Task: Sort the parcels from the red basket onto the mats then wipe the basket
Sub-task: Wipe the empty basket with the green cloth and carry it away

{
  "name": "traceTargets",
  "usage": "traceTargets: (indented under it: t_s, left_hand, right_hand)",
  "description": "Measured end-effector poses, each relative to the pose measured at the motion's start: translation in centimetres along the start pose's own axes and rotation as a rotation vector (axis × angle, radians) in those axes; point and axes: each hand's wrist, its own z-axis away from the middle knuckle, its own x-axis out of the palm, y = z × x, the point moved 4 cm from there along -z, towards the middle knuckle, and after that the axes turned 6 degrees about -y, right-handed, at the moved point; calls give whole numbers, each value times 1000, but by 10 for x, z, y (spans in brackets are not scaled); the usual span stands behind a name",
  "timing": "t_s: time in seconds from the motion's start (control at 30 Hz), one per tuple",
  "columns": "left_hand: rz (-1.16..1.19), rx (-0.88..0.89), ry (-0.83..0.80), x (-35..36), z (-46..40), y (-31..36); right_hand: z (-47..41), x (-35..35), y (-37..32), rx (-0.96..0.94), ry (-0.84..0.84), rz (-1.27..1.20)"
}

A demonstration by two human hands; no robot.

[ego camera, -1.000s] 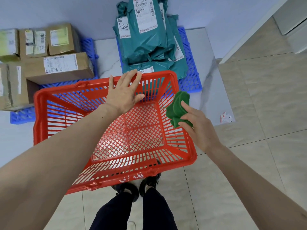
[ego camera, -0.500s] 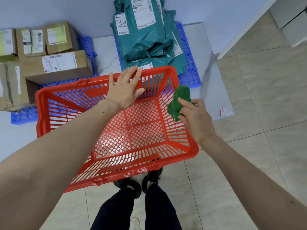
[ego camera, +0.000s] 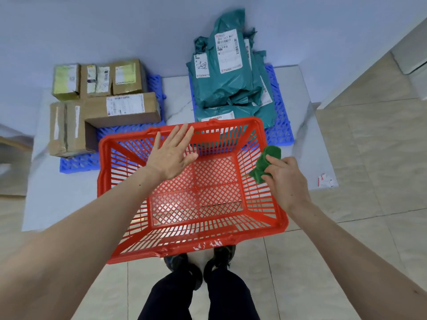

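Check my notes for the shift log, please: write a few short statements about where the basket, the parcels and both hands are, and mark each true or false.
1. The red basket holds no parcels. True.
2. The right hand grips a green cloth. True.
3. The left hand holds a box. False: it is open and holds nothing.
4. The teal mailer bags lie on the left mat. False: they are on the right blue mat; cardboard boxes are on the left.

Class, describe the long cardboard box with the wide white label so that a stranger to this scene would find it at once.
Start at the red basket on the floor, then look beyond its far left corner to the left blue mat stacked with brown boxes. The long cardboard box lies crosswise along the front there, nearest the basket. Unlike its squarer neighbours, it is long and low, with a wide white barcode label on top.
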Motion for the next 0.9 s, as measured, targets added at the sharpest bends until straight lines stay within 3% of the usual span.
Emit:
traceTargets:
  t_s: [0.23, 0.43, 0.67, 0.9]
  left_hand:
    - [77, -225, 167, 6, 68, -77]
    - [208, -380, 265, 15, 107, -126]
    - [910, -450, 263, 15, 124, -136]
    - [1218, -358, 304, 30, 127, -144]
  right_hand:
    - [-38, -18, -76, -97, 188, -112]
    - [-70, 19, -185, -236, 131, -449]
    - [-100, 81, -286, -259, 48, -640]
    - [-96, 144, -324, -285, -91, -676]
